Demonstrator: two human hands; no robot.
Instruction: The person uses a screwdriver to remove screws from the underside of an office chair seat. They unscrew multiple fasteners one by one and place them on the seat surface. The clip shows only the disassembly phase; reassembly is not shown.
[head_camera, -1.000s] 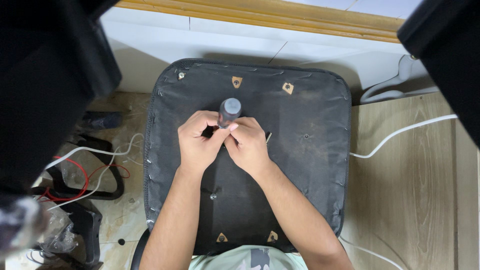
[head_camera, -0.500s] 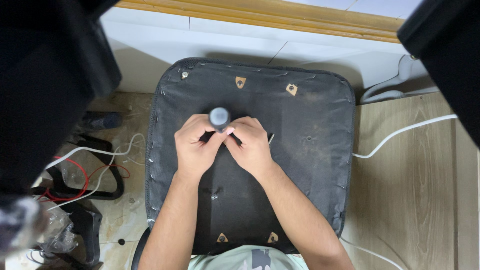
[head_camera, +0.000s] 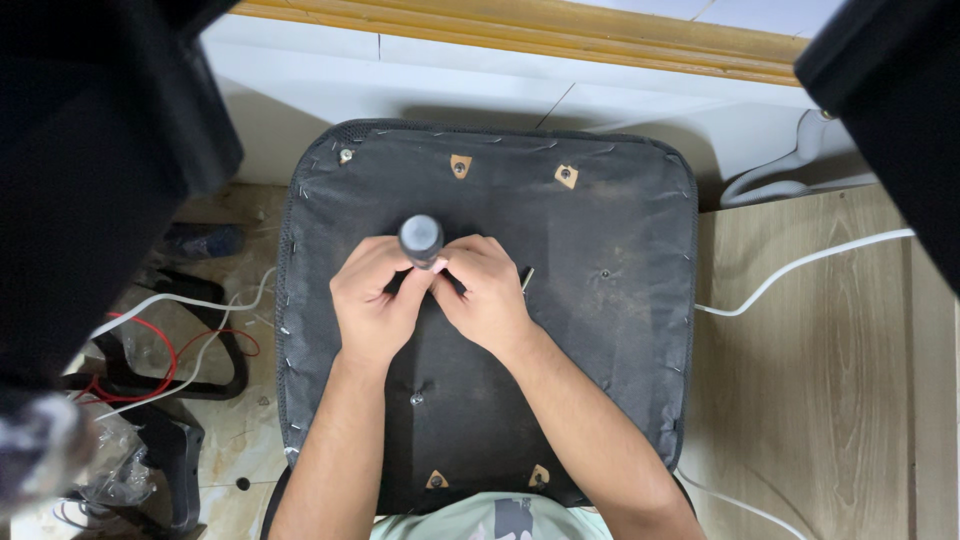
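Note:
An upturned black chair seat (head_camera: 610, 220) lies in front of me, its fabric underside stapled along the rim, with small tan patches around bolt holes. A grey-handled tool like a screwdriver (head_camera: 421, 238) stands upright near the seat's middle, seen end-on. My left hand (head_camera: 372, 303) and my right hand (head_camera: 484, 295) are both closed around its shaft just below the handle, fingertips touching. A short metal pin (head_camera: 527, 279) pokes up just right of my right hand. A bolt head (head_camera: 416, 399) sits between my forearms.
A white cable (head_camera: 800, 266) runs across the wooden floor on the right. Red and white wires (head_camera: 170, 340) and black chair parts (head_camera: 170, 460) lie at the left. A white wall base with a wooden trim (head_camera: 520, 40) is behind the seat. Dark shapes block both upper corners.
The seat and both hands have shifted a little to the left. The tool's handle has moved left with them and tilted. My grip on it is unchanged.

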